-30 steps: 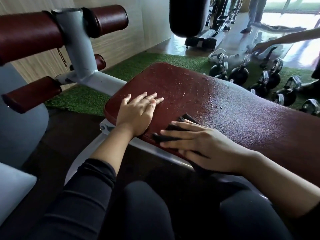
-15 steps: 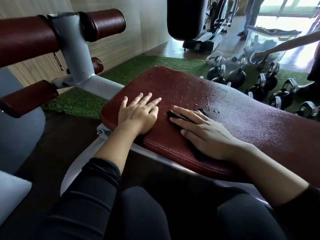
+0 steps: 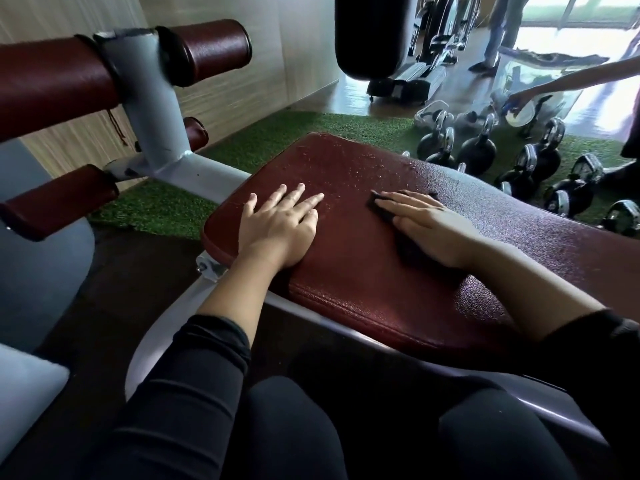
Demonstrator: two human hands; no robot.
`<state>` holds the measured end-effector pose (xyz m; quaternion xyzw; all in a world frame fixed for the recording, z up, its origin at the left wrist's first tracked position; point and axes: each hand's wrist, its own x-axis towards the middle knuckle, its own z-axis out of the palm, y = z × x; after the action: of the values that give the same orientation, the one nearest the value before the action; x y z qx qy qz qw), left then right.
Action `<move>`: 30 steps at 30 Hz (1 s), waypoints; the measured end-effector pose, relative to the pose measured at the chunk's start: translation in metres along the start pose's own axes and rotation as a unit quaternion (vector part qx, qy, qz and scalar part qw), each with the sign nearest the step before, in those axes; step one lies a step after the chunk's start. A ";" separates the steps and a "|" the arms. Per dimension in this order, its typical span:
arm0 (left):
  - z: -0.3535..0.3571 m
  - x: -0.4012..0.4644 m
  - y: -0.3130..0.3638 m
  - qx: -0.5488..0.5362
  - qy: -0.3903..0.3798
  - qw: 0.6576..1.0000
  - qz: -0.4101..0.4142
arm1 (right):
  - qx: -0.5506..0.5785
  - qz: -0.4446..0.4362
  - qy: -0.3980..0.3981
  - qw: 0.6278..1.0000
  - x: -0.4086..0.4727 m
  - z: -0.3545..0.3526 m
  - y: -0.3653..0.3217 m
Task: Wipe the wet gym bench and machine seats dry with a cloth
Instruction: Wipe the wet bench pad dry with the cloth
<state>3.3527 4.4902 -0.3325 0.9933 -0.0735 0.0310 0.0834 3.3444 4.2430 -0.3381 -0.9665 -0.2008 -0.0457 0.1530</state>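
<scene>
The dark cloth (image 3: pixel 403 237) lies flat on the maroon padded bench (image 3: pixel 363 282), near the middle of its width and toward its left end. The right hand (image 3: pixel 427 228) presses it down with straight fingers laid flat, pointing left and far; the cloth shows as a dark corner past the fingertips and a strip along the near side of the palm. The hand is released, not clenched, and curls round nothing. Water droplets (image 3: pixel 349 168) bead the pad beyond both hands, thickest at the far left corner, and the surface to the right gleams wet.

The left hand (image 3: pixel 278 225) rests flat on the pad just left of the cloth, apart from it, fingers spread and straight, also released. Both forearms are bare below black sleeves (image 3: pixel 194 368).

Left of the pad a pale grey frame post (image 3: pixel 149 109) carries maroon roller pads (image 3: pixel 211 50). Green turf (image 3: pixel 277 136) lies on the far side, with a cluster of black kettlebells (image 3: pixel 479 154) at the far right. Above them another person's arm (image 3: pixel 568 79) reaches in from the right toward a clear container. A black punching bag (image 3: pixel 372 32) hangs at the far centre.
</scene>
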 end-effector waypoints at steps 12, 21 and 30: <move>0.004 0.003 0.002 0.001 0.019 1.000 -0.005 | -0.029 -0.033 -0.022 0.999 0.001 0.020 -0.080; 0.008 0.002 0.000 -0.008 0.028 1.000 -0.003 | -0.008 0.051 0.007 0.999 -0.005 0.000 -0.006; 0.008 0.004 0.001 -0.011 0.033 0.999 -0.009 | -0.017 -0.007 -0.011 1.000 0.001 0.018 -0.071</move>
<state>3.3569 4.4870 -0.3394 0.9914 -0.0625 0.0626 0.0969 3.3177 4.3108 -0.3349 -0.9680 -0.2085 -0.0394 0.1339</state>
